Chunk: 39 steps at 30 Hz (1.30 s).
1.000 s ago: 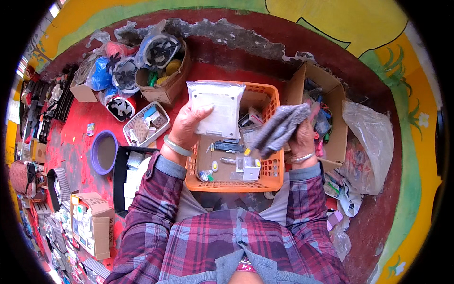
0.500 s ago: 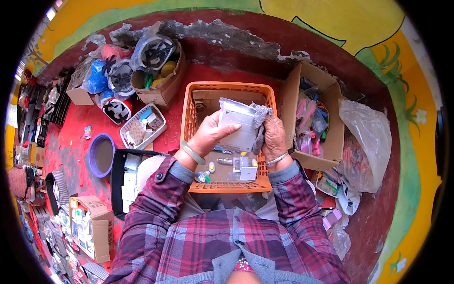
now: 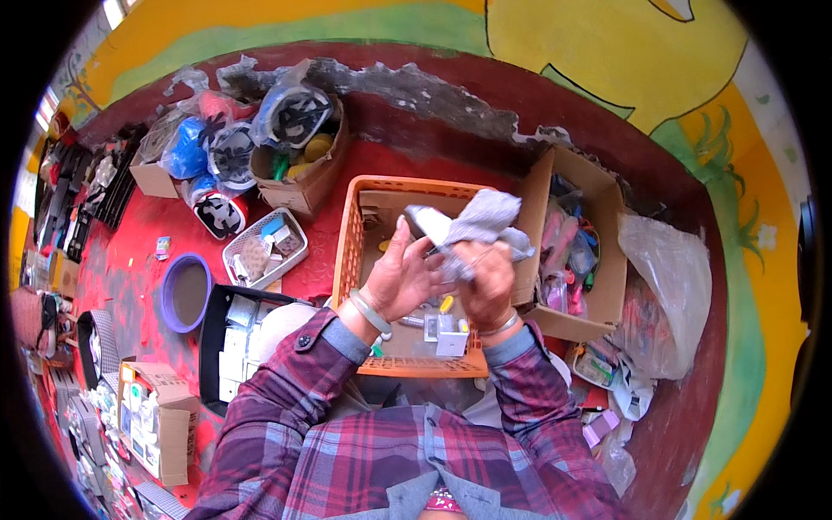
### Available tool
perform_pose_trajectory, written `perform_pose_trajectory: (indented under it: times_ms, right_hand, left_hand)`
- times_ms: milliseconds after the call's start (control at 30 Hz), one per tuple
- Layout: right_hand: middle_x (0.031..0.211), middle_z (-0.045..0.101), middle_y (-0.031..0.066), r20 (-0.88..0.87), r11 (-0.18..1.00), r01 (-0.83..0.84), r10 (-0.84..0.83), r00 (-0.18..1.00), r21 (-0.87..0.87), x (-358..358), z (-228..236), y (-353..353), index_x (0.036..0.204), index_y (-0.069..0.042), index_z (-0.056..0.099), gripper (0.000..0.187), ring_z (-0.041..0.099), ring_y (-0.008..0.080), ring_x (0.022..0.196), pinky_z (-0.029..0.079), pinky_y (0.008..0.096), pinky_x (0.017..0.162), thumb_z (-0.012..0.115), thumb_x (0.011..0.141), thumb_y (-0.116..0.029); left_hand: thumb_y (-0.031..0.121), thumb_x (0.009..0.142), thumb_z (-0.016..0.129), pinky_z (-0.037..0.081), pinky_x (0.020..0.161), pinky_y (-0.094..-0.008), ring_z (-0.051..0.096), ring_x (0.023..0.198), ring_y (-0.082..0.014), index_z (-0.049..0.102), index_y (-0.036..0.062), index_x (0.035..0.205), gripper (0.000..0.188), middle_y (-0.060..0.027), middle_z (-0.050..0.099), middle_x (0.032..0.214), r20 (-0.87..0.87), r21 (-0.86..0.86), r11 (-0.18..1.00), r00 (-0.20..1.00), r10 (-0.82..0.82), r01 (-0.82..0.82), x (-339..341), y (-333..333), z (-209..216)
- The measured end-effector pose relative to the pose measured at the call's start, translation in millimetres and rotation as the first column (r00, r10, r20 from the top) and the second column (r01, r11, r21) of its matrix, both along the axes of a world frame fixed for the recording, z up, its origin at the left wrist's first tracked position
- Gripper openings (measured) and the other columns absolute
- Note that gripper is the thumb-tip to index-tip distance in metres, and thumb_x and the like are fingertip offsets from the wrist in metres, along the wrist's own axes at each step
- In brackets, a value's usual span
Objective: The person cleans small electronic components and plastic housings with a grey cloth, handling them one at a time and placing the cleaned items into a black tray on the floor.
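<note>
Over an orange plastic basket (image 3: pixel 345 247), my right hand (image 3: pixel 487 282) is closed around a crumpled grey cloth (image 3: pixel 485 218). A flat white packet (image 3: pixel 430 224) sticks out beside the cloth and seems held along with it, its lower part hidden by the fingers. My left hand (image 3: pixel 400 276) is just left of the packet, thumb up and fingers extended, with nothing visible in it. In the basket below lie a small white box (image 3: pixel 451 344), clear plastic pieces and a yellow-topped item (image 3: pixel 446 304).
A cardboard box (image 3: pixel 565 327) of pink and clear items stands right of the basket. To the left are a white tray (image 3: pixel 260 277) of small goods, a purple bucket (image 3: pixel 167 293) and a black bin (image 3: pixel 213 347) of white boxes. Bagged helmets (image 3: pixel 295 117) sit at the back left.
My left hand has let go of the packet and opened. The packet has tilted, and my right hand with the cloth has turned over beside it. The head view has shifted slightly.
</note>
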State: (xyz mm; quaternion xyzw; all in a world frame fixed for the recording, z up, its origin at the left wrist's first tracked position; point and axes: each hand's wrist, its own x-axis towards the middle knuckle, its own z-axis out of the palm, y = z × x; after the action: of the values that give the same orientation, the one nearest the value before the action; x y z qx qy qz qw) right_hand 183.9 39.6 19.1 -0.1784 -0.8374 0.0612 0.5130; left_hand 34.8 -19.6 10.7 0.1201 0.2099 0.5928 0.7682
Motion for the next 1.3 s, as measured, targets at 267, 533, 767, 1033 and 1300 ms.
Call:
perform_pose_trajectory:
  times_ms: [267, 533, 767, 1033, 1300]
  right_hand:
    - [0.092, 0.064, 0.0096, -0.045, 0.883, -0.303, 0.308, 0.95, -0.36, -7, -2, -30, 0.101, -0.003, 0.062, 0.026, 0.062, 0.0218, 0.082, 0.046, 0.0341, 0.077, 0.065, 0.076, -0.01]
    - [0.118, 0.058, 0.009, -0.877, 0.147, -0.87, -0.185, 0.443, -0.471, 55, 8, 26, 0.126, -0.011, 0.05, 0.062, 0.055, 0.0295, 0.108, 0.042, 0.0464, 0.096, 0.043, 0.088, -0.06]
    - [0.126, 0.054, 0.0097, -0.929, 0.025, -0.934, -0.115, 0.352, -0.357, 52, 26, 24, 0.129, -0.011, 0.049, 0.067, 0.055, 0.0304, 0.112, 0.042, 0.0482, 0.097, 0.046, 0.085, -0.062]
    - [0.113, 0.06, 0.0107, -0.638, 0.353, -0.608, 0.041, 0.769, -0.711, 26, 8, -8, 0.126, -0.003, 0.051, 0.051, 0.061, 0.0224, 0.092, 0.048, 0.0344, 0.08, 0.054, 0.088, -0.037]
    - [0.109, 0.063, 0.0139, 0.262, 0.98, -0.151, 0.182, 0.948, -0.132, -17, 26, -30, 0.112, -0.004, 0.063, 0.037, 0.06, 0.0293, 0.099, 0.035, 0.0462, 0.098, 0.053, 0.085, -0.027]
  left_hand:
    - [0.02, 0.083, 0.06, 0.04, 0.1, -0.0427, 0.055, 0.11, -0.0278, 0.045, 0.0005, 0.128, 0.051, -0.0131, 0.057, 0.12, 0.141, 0.143, 0.958, 0.963, 0.231, -0.25, -21, 3, 6]
    - [-0.001, 0.071, 0.064, 0.04, 0.1, -0.0413, 0.056, 0.111, -0.0286, 0.045, 0.0004, 0.127, 0.059, -0.0139, 0.058, 0.118, 0.059, 0.173, 0.964, 0.979, 0.196, -0.203, -26, 1, 11]
    - [0.003, 0.074, 0.064, 0.042, 0.096, -0.0339, 0.053, 0.111, -0.0204, 0.038, 0.0024, 0.135, 0.066, -0.0089, 0.055, 0.12, -0.244, 0.322, 0.932, 0.937, 0.249, -0.164, -22, 0, 17]
    - [-0.008, 0.076, 0.052, 0.031, 0.104, -0.03, 0.041, 0.122, -0.0146, 0.032, 0.0019, 0.138, 0.066, -0.0064, 0.045, 0.131, -0.567, 0.463, 0.883, 0.743, 0.355, -0.069, -7, 4, -2]
    - [0.006, 0.08, 0.064, 0.046, 0.085, -0.0279, 0.054, 0.097, -0.0107, 0.05, 0.0034, 0.119, 0.041, -0.0031, 0.059, 0.109, -0.674, 0.577, 0.814, 0.602, 0.428, 0.068, 4, 7, -44]
